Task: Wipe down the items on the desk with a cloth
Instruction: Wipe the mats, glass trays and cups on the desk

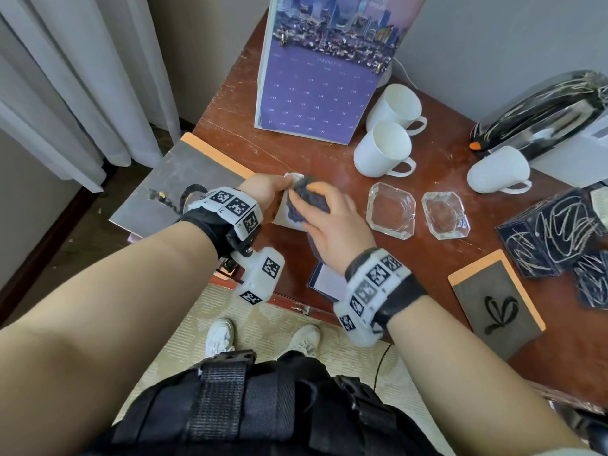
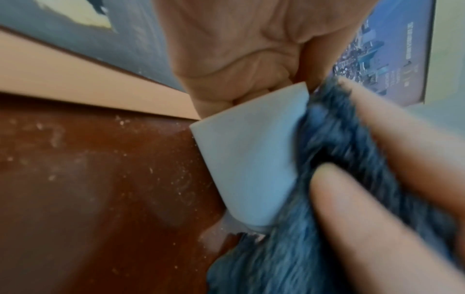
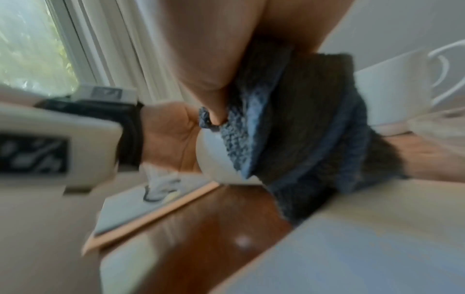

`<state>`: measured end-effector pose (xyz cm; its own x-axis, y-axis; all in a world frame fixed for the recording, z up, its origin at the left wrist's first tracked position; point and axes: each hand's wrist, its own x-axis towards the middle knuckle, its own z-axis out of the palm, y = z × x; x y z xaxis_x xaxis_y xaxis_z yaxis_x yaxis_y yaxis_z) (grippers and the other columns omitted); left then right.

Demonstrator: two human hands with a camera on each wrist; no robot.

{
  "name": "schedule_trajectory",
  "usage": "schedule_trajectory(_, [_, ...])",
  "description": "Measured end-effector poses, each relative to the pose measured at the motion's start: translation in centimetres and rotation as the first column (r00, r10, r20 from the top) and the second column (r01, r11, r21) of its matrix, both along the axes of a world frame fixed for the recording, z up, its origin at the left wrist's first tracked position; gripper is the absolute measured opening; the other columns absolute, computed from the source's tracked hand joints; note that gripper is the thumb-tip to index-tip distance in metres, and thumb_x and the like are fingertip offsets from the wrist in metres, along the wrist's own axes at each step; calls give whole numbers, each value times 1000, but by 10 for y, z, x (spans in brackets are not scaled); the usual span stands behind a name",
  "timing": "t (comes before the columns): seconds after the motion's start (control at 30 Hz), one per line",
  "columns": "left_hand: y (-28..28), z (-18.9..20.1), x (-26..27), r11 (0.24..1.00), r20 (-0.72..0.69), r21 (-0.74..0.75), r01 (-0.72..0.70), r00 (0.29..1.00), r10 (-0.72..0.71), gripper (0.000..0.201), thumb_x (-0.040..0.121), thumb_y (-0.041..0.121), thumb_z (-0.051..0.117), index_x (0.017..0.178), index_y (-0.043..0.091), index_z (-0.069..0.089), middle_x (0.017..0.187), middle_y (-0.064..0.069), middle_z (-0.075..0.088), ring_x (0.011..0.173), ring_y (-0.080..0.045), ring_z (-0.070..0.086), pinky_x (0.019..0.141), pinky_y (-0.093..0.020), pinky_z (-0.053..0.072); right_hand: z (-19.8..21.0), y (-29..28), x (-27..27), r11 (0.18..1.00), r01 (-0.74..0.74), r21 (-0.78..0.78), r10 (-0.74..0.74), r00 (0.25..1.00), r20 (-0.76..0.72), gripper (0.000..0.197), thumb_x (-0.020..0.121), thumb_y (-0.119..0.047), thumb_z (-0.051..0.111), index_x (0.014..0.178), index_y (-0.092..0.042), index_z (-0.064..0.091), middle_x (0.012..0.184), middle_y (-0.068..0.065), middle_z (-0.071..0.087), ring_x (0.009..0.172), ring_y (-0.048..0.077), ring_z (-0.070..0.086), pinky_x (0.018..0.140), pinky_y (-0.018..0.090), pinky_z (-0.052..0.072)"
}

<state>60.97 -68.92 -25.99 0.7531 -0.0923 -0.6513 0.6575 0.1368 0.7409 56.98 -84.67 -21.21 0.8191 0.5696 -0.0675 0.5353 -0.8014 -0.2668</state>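
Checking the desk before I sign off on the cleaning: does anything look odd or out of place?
Yes: the grey-and-orange board at the desk's left edge overhangs it, and whitish scuffs mark the wood.

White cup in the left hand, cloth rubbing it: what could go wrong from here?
1. The left hand grips the white cup by its upper end only; the cloth rubbing under the right hand might twist it loose onto the desk.
2. Two glass ashtrays sit close beside the right hand; a wide stroke could knock them.
3. The cloth's tail hangs over a card near the desk edge and may drag it off.
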Motion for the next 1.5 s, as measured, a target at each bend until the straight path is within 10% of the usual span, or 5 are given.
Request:
schedule_trajectory(0.23, [2,18,-19,944,209,-202,261,953,-219,65,68,45,74,116,7,53,112,-9,62,103,-25,59,98,-39,46,7,-1,29,956,267,119,-233,942,-244,44,96,-16,46,138,-29,44,140,-1,35,125,22,39,102,27,31])
schedule_trajectory(0.47, [17,3,-16,770,247,320,552,736,-630,44,90,-3,53,132,6,45,130,-9,54,113,-14,51,91,-15,37,15,11,44,963,259,-74,-270,923,-273,44,96,-18,42,138,-30,43,135,0,35,116,20,45,100,31,36])
schedule_trajectory(0.57, [16,-1,-23,743,243,385,547,716,-654,41,91,-3,53,130,5,48,125,-4,55,104,-8,48,73,-2,34,13,28,63,979,187,-86,-205,913,-352,31,90,-17,42,87,-46,54,104,-2,40,90,16,46,80,27,37])
schedule_trajectory(1.0, [17,-2,-3,894,297,54,446,847,-440,49,81,1,66,127,-3,50,127,-14,56,117,-28,54,107,-42,38,36,-25,49,967,235,-102,-254,925,-281,52,93,-16,53,142,-25,38,141,5,36,129,19,37,104,23,25])
schedule_trajectory(1.5, [28,81,-5,910,269,-394,129,963,-21,28,87,7,52,113,-1,58,93,-9,72,82,-21,71,69,-31,58,85,1,20,971,166,170,-201,955,216,46,90,-13,55,133,-26,51,134,5,46,118,30,44,93,40,44])
